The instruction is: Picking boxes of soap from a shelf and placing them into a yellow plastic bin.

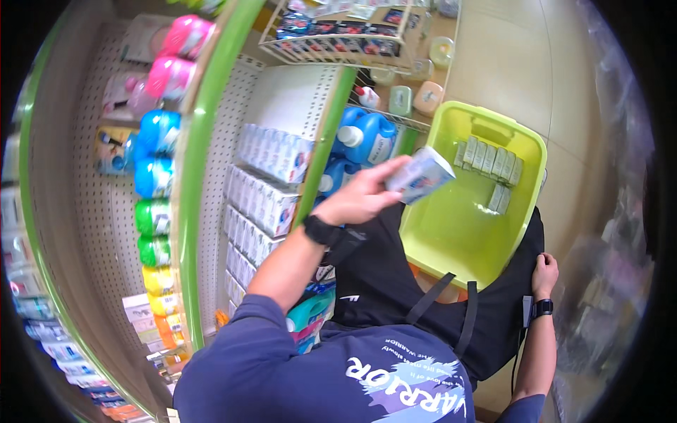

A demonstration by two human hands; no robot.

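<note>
My left hand (pixel 365 193) grips a small white and blue printed carton (pixel 421 175), held over the left edge of a yellow-green plastic tub (pixel 460 232). Inside the tub, several slim light-coloured boxes (pixel 489 161) stand in a row near the far end, with a few more beside them. My right hand (pixel 545 272) rests against my black trousers, to the right of the tub; its fingers are curled, and whether they hold anything is unclear. Rows of similar white cartons (pixel 264 201) fill the shelf at the left.
Blue jugs with white caps (pixel 370 137) stand between shelf and tub. A wire basket of packets (pixel 338 42) and soap boxes (pixel 400 100) lie beyond. Green-edged shelving (pixel 198 185) with colourful bottles (pixel 158 177) rises at the left. Clear plastic wrapping (pixel 603 296) lies at the right over the tiled floor (pixel 508 63).
</note>
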